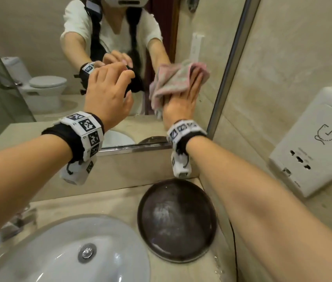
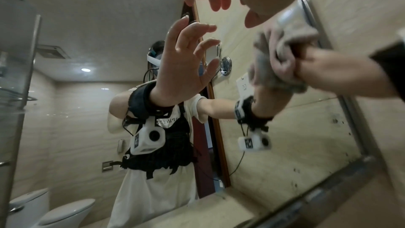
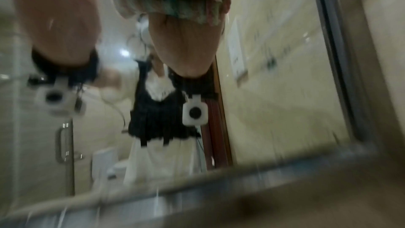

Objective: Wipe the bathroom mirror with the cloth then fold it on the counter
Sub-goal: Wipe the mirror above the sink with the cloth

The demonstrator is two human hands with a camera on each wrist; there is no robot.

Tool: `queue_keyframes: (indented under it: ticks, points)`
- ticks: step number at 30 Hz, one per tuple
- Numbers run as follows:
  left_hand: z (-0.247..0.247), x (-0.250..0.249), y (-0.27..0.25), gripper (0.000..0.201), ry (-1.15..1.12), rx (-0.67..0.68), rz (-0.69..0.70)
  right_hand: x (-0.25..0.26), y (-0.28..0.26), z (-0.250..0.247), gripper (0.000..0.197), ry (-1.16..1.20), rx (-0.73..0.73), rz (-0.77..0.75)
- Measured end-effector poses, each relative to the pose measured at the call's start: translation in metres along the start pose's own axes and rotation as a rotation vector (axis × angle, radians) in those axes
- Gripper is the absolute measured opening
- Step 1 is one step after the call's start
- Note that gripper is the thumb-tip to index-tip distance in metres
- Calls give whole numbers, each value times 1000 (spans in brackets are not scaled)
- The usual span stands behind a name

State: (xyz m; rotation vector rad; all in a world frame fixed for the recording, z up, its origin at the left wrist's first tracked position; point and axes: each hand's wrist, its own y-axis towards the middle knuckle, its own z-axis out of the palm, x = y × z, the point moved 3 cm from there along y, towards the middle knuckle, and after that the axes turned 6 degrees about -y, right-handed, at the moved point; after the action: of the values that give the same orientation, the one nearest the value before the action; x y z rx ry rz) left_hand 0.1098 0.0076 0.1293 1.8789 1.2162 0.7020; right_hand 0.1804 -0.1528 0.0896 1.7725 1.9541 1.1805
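My right hand point(image 1: 183, 98) holds a bunched pink and grey cloth point(image 1: 173, 82) flat against the mirror point(image 1: 39, 37), near its right edge. The fingers lie along the cloth, which wraps round the thumb side and hangs below the palm. In the left wrist view the cloth point(image 2: 293, 30) is gathered in the right hand point(image 2: 328, 74) against the glass. The blurred right wrist view shows the cloth point(image 3: 175, 1) at the top. My left hand point(image 1: 108, 92) hovers close to the glass, left of the cloth. Its fingers are loosely curved and hold nothing.
Below the mirror runs a beige counter point(image 1: 100, 202) with a white sink point(image 1: 59, 251), a chrome tap point(image 1: 14, 222) and a dark round plate point(image 1: 177, 220). The mirror's metal frame point(image 1: 232, 68) stands just right of the cloth. A white socket panel point(image 1: 313, 143) is on the right wall.
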Motion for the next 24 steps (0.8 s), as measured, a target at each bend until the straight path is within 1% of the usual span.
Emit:
queue_keyframes:
  ticks: [1, 2, 3, 5, 8, 9, 11, 12, 14, 16, 17, 19, 21, 23, 24]
  points:
    - [0, -2, 2, 32, -5, 1, -7, 2, 18, -13, 81, -5, -95, -4]
    - [0, -4, 4, 32, -10, 2, -14, 3, 35, -25, 76, -13, -199, -41]
    - [2, -7, 5, 32, -15, 3, -18, 3, 49, -34, 73, -33, -264, -77]
    - [5, -12, 6, 32, -27, -3, -13, -2, 64, -42, 70, -65, -303, -109]
    - [13, -17, 0, 31, -47, -2, -14, -19, 54, -40, 67, -26, -358, -63]
    - [16, -17, -4, 31, -50, -1, -21, -26, 46, -30, 65, -37, -310, -25]
    - [22, -17, -14, 31, -60, 11, -29, -42, 18, 4, 63, -114, 3, 72]
    - [25, -17, -20, 32, -64, 22, -29, -53, 1, 23, 70, -135, 96, 120]
    - [31, -15, -30, 33, -65, 44, -26, -71, -35, 57, 76, -150, 220, 187]
    - [37, -11, -38, 33, -64, 53, -28, -81, -65, 86, 77, -168, 294, 203]
    - [38, -10, -42, 32, -64, 52, -30, -81, -76, 93, 78, -163, 341, 215]
    - [39, -10, -47, 31, -64, 37, -8, -81, -90, 99, 74, -175, 374, 219]
    - [36, -13, -49, 29, -49, 11, 50, -77, -92, 90, 72, -135, 349, 218]
    - [32, -16, -46, 28, -38, -10, 103, -72, -83, 73, 78, -61, 284, 224]
    - [29, -17, -42, 28, -35, -21, 116, -68, -71, 61, 81, -38, 216, 198]
